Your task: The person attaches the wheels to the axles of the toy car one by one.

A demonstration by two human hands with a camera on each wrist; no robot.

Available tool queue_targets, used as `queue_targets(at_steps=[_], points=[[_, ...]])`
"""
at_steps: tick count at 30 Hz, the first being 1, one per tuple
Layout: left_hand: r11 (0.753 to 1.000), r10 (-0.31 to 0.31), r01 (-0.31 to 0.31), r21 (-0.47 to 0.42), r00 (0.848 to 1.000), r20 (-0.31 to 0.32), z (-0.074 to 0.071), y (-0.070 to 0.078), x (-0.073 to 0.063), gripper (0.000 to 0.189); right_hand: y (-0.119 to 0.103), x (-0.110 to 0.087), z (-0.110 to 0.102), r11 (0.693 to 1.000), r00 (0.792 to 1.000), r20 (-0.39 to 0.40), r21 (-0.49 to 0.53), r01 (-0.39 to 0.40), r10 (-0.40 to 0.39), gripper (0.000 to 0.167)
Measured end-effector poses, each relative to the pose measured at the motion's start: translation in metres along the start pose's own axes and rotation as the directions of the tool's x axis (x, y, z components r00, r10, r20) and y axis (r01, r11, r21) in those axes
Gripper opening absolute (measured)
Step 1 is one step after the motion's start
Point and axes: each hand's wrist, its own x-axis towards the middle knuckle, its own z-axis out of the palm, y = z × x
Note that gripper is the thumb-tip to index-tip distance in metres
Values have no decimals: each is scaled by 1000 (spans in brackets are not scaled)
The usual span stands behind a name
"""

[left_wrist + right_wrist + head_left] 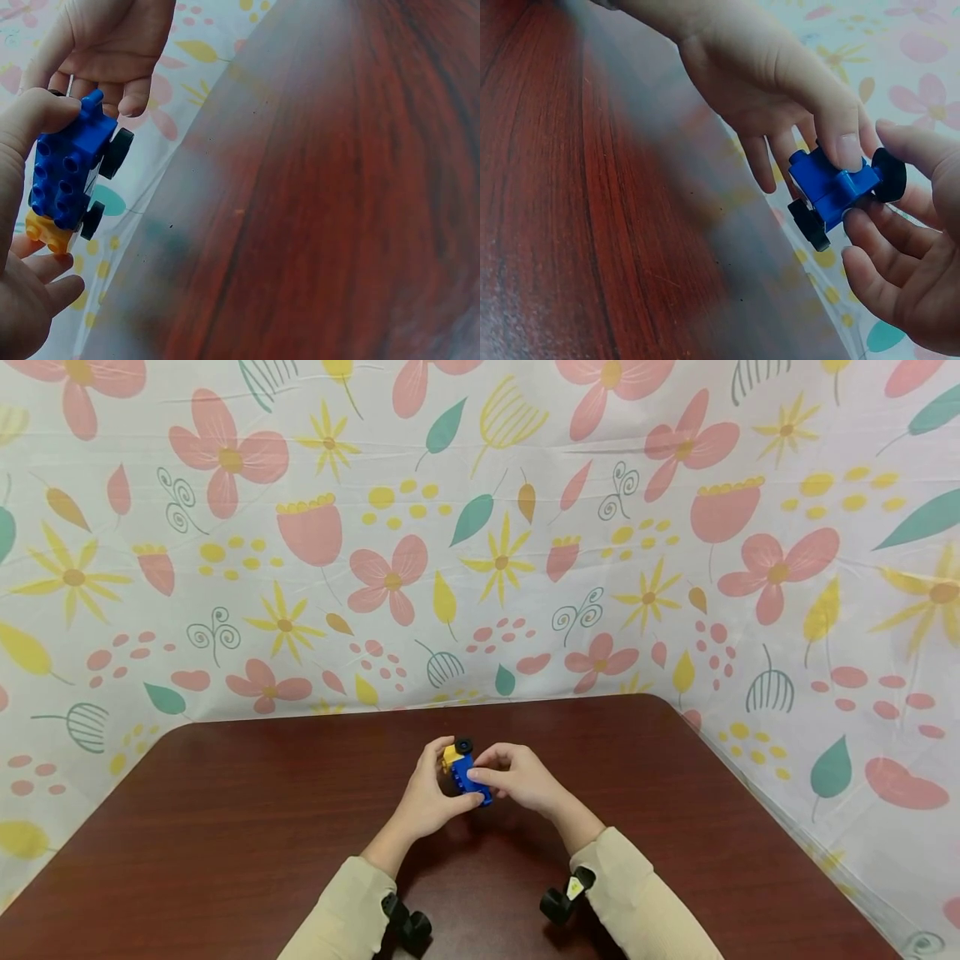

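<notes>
The dark red wooden table (225, 827) was the largest thing in view, backed and flanked by a floral cloth (480, 527) hung as a screen behind and to the right of it. Over the far middle of the table, both hands met around a small toy car (467, 774) built of blocks, held raised off the tabletop, probably so that its underside and wheels could be reached from all sides. The left hand (431, 793) gripped the car with its thumb on the blue body and its fingers curled beneath, which steadied the piece against any push. The right hand (517, 777) pinched the car's other end from above with its fingertips, the remaining fingers hanging loose near the wheels. The blue body (67, 176) showed its studded face in the left wrist view, with a yellow block (46, 231) fixed at 1 end. At least 2 black wheels (889, 175) stood on the body's sides, free of the fingers, so they could likely turn. Whether all 4 wheels were fitted could not be told.
</notes>
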Motion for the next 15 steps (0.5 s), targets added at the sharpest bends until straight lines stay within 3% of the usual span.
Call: queue_targets(at_steps=[2,9,15], points=[[1000,-1,1,2,1000,-1,0,0,0,89,0,0,1,1000,1000,4,-1,16,-16,24],[1000,-9,9,9,1000,-7,0,0,0,90,32,16,4,998,999,-23,-57,40,-42,24],[1000,-29,29,1,999,-16,-1,-1,1,91,30,15,4,994,997,-58,-101,45,-51,25]])
